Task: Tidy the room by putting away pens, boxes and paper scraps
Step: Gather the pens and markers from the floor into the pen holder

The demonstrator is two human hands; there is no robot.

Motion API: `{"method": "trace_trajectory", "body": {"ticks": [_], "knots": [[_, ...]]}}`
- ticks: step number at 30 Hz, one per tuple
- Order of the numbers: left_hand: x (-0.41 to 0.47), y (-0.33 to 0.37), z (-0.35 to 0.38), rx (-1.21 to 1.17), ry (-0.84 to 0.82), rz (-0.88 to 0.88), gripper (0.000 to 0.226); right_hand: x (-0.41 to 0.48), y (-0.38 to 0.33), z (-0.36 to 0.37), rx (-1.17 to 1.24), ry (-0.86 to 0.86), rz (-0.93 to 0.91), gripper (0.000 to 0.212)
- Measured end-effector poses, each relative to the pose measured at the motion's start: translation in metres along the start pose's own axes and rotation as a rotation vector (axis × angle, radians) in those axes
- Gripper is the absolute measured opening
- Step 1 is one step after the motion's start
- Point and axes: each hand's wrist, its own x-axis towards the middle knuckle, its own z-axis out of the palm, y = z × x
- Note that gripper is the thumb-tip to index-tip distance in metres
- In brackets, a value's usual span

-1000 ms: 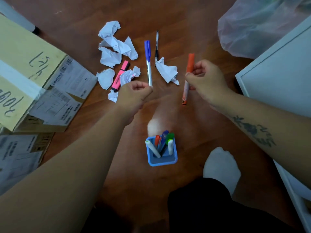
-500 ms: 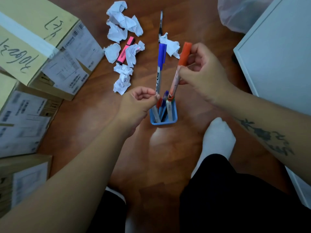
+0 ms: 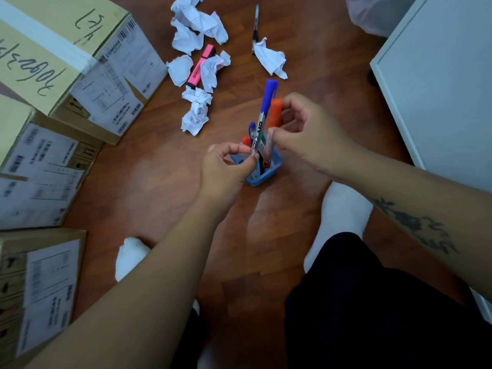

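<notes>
Pen holder (image 3: 259, 180) of blue plastic stands beneath both hands, the left hand (image 3: 226, 167) pinching a blue-capped silver pen (image 3: 262, 121), the right hand (image 3: 308, 137) gripping an orange-capped marker (image 3: 275, 113), both tips inside it.

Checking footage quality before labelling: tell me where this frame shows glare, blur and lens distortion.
Head view: soft glare on the wooden floor beside the blue pen holder; lower-left box labels blurred, cardboard boxes bowed by the wide lens; blue-capped pen in the left hand sharp.

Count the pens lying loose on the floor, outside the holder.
2: a pink highlighter among the crumpled paper scraps, and a black pen just beyond the lone scrap. Scraps may hide more.
</notes>
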Motion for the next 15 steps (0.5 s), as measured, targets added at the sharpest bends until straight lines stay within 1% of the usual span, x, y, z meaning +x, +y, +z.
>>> {"method": "trace_trajectory", "body": {"ticks": [3, 7, 11, 13, 15], "knots": [[0.002, -0.002, 0.003, -0.008, 0.004, 0.021, 0.013, 0.002, 0.005, 0.003, 0.008, -0.029, 0.013, 0.019], [0.007, -0.008, 0.000, 0.031, -0.043, 0.046, 0.012, 0.014, 0.011, 0.003, -0.016, -0.023, 0.022, 0.023], [0.009, -0.016, -0.001, 0.137, -0.021, 0.056, 0.014, 0.027, 0.020, 0.004, -0.058, 0.045, 0.083, 0.026], [0.010, -0.021, -0.001, 0.190, 0.004, 0.060, 0.015, 0.036, 0.031, 0.006, -0.080, 0.104, 0.142, 0.020], [0.009, -0.025, -0.002, 0.217, 0.065, 0.077, 0.020, 0.046, 0.045, 0.005, -0.161, 0.154, 0.183, 0.011]]}}
